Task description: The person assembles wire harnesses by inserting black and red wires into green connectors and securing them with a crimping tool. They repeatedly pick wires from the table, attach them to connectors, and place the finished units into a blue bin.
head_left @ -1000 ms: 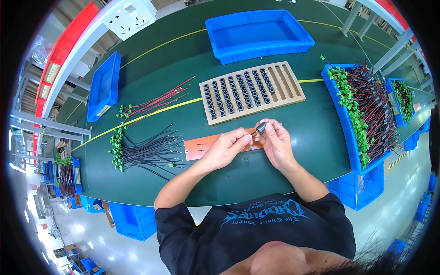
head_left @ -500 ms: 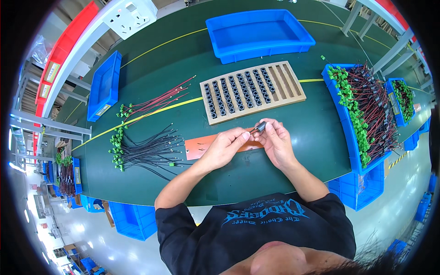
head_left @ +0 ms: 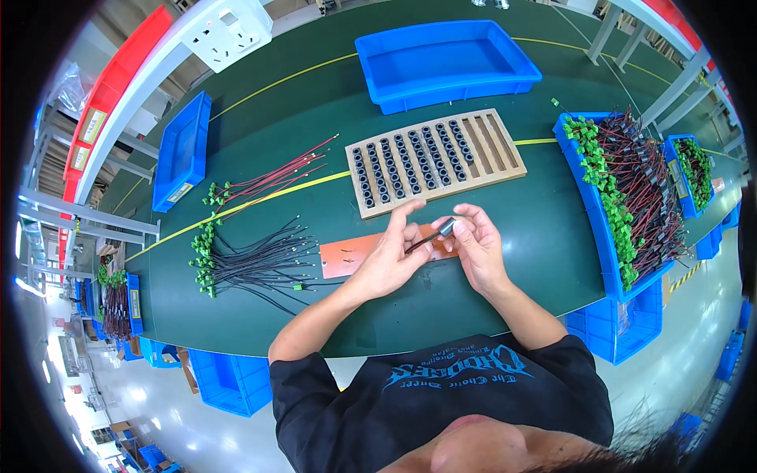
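Note:
A black cylindrical sleeve (head_left: 446,228) sits between the thumb and fingers of my right hand (head_left: 478,251). From its lower left end a black wire (head_left: 422,241) runs into my left hand (head_left: 392,256). There the index finger is lifted away and the other fingers curl loosely round the wire; its far end is hidden. Both hands are above an orange plate (head_left: 341,257) on the green table. Beyond them stands a wooden rack (head_left: 493,171) with rows of black sleeves (head_left: 398,162). To the left lie black wires (head_left: 260,256) with green connectors (head_left: 203,260).
Red wires (head_left: 276,175) lie behind the black ones. A blue tray (head_left: 449,67) stands at the back, another blue tray (head_left: 181,150) at the left. At the right, a blue bin (head_left: 587,201) holds wire assemblies. A white power socket (head_left: 227,33) hangs at upper left.
My left hand's pinch beside the sleeve has loosened, its index finger now raised, and more of the wire shows. My right hand keeps the sleeve, tilted a little differently.

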A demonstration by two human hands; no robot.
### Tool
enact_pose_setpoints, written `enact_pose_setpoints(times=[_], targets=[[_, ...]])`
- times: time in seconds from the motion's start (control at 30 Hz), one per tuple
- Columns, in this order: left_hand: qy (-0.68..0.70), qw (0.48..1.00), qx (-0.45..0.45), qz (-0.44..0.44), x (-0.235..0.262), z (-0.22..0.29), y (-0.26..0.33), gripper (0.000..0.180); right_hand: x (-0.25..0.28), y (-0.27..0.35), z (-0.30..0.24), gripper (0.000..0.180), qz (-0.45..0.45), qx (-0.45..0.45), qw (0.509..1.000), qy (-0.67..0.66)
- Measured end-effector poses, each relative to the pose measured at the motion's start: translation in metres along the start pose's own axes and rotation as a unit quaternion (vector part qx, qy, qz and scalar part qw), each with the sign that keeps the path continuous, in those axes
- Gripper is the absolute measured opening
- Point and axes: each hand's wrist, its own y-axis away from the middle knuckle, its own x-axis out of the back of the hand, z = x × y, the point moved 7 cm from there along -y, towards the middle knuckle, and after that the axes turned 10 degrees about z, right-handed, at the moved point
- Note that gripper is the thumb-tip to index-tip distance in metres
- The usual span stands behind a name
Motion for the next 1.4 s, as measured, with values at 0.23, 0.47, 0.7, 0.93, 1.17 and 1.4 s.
enact_pose_setpoints(times=[0.23,0.47,0.7,0.93,1.17,1.4], targets=[[0.039,0.998,0.006,-0.044,-0.016,0.014,0.001,0.095,-0.004,0.009,0.029,0.032,-0.068,-0.042,0.992,0.096],[0.003,0.996,0.015,-0.086,-0.003,0.007,0.004,0.086,-0.001,0.006,0.017,0.030,-0.034,-0.012,0.999,0.002],[-0.144,0.988,0.046,-0.022,0.065,-0.024,0.039,0.027,0.034,-0.022,-0.025,0.030,0.049,0.088,0.994,-0.043],[-0.174,0.984,-0.020,-0.020,0.042,-0.004,0.040,0.023,-0.021,0.014,0.039,0.032,-0.106,-0.087,0.990,0.020],[-0.236,0.966,-0.095,0.038,0.075,-0.001,0.048,0.019,-0.019,0.005,0.016,0.028,-0.117,-0.014,0.993,-0.015],[-0.209,0.973,-0.090,0.030,0.081,0.000,0.052,0.017,-0.051,0.015,0.066,0.033,-0.176,-0.106,0.976,0.075]])
